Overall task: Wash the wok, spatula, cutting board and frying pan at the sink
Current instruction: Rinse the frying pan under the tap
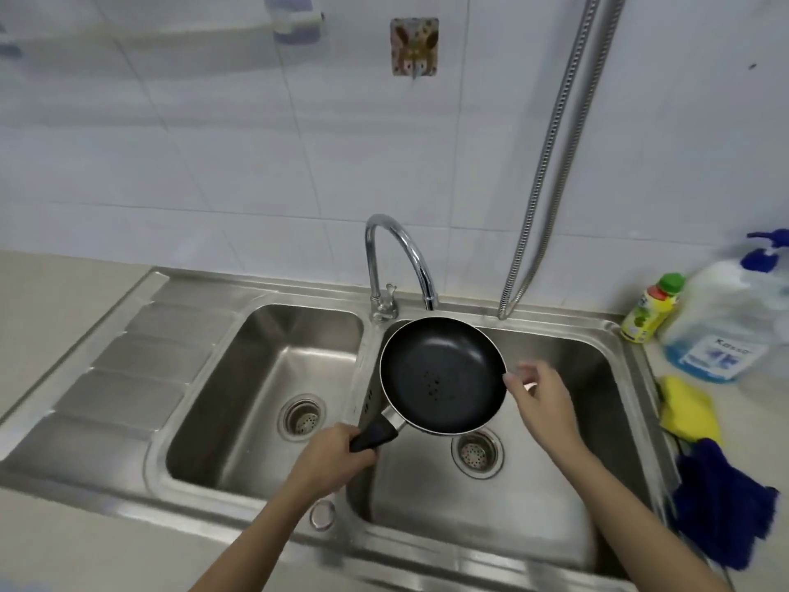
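Observation:
A small black frying pan with a silver rim hangs level over the right basin of a steel double sink, just below the faucet spout. My left hand grips its black handle at the lower left. My right hand is at the pan's right rim, fingertips touching or just beside the edge, fingers loosely bent. No water runs from the faucet. The wok, spatula and cutting board are out of view.
The left basin holds nothing. On the right counter stand a small yellow bottle and a large pump bottle of blue liquid; a yellow cloth and a dark blue cloth lie nearer. A metal hose hangs down the tiled wall.

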`<state>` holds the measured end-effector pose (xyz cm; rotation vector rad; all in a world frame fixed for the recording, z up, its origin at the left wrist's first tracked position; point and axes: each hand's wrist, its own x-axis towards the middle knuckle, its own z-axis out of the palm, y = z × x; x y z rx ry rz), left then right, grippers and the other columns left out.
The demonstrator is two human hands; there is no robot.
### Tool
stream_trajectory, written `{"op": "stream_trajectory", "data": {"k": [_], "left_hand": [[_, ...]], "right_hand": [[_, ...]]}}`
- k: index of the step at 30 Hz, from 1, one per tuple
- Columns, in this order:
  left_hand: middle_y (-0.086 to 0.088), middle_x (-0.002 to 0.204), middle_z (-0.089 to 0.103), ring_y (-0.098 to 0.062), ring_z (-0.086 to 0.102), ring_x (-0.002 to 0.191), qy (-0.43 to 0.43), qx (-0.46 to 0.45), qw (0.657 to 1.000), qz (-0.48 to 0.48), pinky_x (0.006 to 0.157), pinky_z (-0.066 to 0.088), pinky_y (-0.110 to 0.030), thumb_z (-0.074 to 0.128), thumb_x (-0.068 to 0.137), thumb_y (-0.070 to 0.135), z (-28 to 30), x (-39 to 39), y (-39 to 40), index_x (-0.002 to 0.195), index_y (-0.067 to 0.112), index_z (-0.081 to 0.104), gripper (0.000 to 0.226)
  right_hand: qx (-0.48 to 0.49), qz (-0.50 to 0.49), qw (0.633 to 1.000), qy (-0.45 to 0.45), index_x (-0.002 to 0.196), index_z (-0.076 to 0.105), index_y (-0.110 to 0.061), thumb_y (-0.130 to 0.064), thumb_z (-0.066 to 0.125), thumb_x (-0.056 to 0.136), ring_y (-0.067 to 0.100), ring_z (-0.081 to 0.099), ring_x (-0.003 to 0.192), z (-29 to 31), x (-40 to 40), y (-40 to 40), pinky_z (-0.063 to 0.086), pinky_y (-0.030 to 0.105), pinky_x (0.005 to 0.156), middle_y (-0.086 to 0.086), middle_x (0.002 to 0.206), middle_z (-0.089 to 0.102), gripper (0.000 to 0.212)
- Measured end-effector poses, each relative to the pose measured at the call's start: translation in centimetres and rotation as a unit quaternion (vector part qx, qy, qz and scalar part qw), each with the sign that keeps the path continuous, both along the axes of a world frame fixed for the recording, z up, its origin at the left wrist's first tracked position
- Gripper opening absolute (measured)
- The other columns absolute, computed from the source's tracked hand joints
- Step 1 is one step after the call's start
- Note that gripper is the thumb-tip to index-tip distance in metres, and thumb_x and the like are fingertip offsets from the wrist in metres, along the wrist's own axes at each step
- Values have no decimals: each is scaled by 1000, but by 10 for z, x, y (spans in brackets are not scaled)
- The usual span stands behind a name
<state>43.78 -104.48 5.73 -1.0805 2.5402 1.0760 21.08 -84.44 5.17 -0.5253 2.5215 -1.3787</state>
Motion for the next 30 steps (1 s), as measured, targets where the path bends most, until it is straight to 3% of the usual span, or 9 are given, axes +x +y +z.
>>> {"op": "stream_trajectory", "data": {"k": [3, 8, 12, 15, 18, 20, 23, 25, 30], "left_hand": [[3, 50, 46, -9, 41, 41, 16, 19, 999, -20, 47, 33, -31, 63, 66, 32, -8, -2, -28, 60, 14, 53, 21], [5, 45, 47, -10, 42, 37, 27, 57, 997, -44, 43, 34, -26, 64, 68, 29, -20, -4, -58, 59, 18, 52, 19], [4, 45, 44, -7, 40, 36, 21, 61, 997, -43, 43, 32, -28, 63, 63, 44, -23, -1, -67, 61, 17, 51, 29], [3, 46, 43, -5, 38, 37, 7, 39, 999, -31, 45, 30, -27, 68, 71, 38, -24, 1, -71, 60, 19, 48, 30], [7, 44, 44, -7, 40, 41, -7, 14, 1000, -15, 45, 26, -22, 71, 74, 33, -27, 3, -73, 57, 18, 45, 34], [6, 45, 43, -7, 40, 44, -16, 2, 1000, -4, 47, 26, -24, 72, 74, 32, -28, 3, -71, 56, 18, 44, 36], [2, 47, 43, -7, 41, 45, -22, -3, 1000, 17, 47, 27, -24, 71, 75, 30, -28, 2, -64, 56, 18, 44, 35], [2, 48, 45, -6, 43, 45, -32, -10, 999, 11, 48, 28, -24, 71, 76, 30, -27, 1, -59, 57, 16, 48, 32], [3, 51, 48, -7, 41, 39, -34, 31, 999, 29, 46, 34, -28, 68, 75, 29, -30, 1, -43, 68, 5, 57, 27]], "right_hand": [[-3, 4, 1000, 21, 98, 61, -14, -18, 64, 87, 18, 58, 81, 11, -15, -25, 44, 30, 74, 2, 89, 62, 13], [27, 32, 997, 58, 95, 63, -15, -21, 61, 88, 17, 57, 75, 28, -44, -72, 45, 31, 73, 2, 88, 63, 10], [73, 134, 983, 105, 98, 65, -16, -23, 58, 90, 10, 53, 72, 42, -66, -117, 44, 29, 73, -1, 88, 59, 12], [73, 212, 970, 95, 91, 63, -22, -19, 57, 92, 12, 55, 71, 54, -85, -155, 46, 31, 75, 0, 85, 60, 7], [122, 314, 934, 123, 85, 64, -13, -20, 57, 93, 25, 61, 81, 54, -104, -193, 45, 32, 79, 6, 85, 65, 13], [169, 380, 896, 159, 89, 64, -8, -32, 54, 95, 24, 59, 80, 53, -110, -213, 44, 34, 76, 5, 86, 65, 27], [263, 442, 822, 245, 85, 55, -15, -53, 41, 95, 21, 54, 73, 47, -111, -238, 44, 34, 70, 1, 77, 57, 41], [286, 472, 781, 292, 79, 44, -21, -57, 34, 95, 25, 56, 69, 39, -110, -250, 48, 37, 68, -1, 70, 52, 40], [288, 490, 752, 335, 86, 51, -17, -43, 37, 99, 34, 61, 73, 21, -115, -265, 50, 42, 68, 8, 74, 59, 33]]}}
